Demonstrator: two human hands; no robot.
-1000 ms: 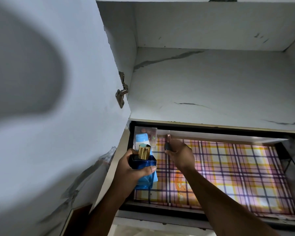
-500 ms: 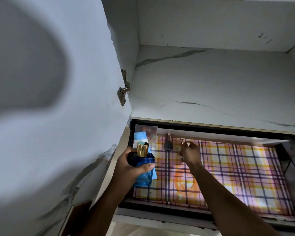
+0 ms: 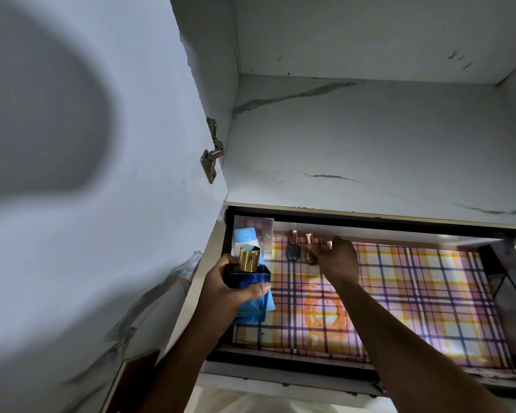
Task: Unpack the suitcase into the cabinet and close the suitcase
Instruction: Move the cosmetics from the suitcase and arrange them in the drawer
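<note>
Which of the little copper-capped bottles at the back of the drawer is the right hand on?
The rightmost bottle, in the right hand's fingertips. The dark bottle and brown bottle left of it stand free.

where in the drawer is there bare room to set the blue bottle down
Bare: the plaid liner right of the right hand, out to the right wall. Crowded: the back left corner, with the small bottles and the pale blue tube.

Both forearms bare, no sleeves/watch/rings seen; left hand (image 3: 227, 289) & right hand (image 3: 338, 260) ungloved.
</note>
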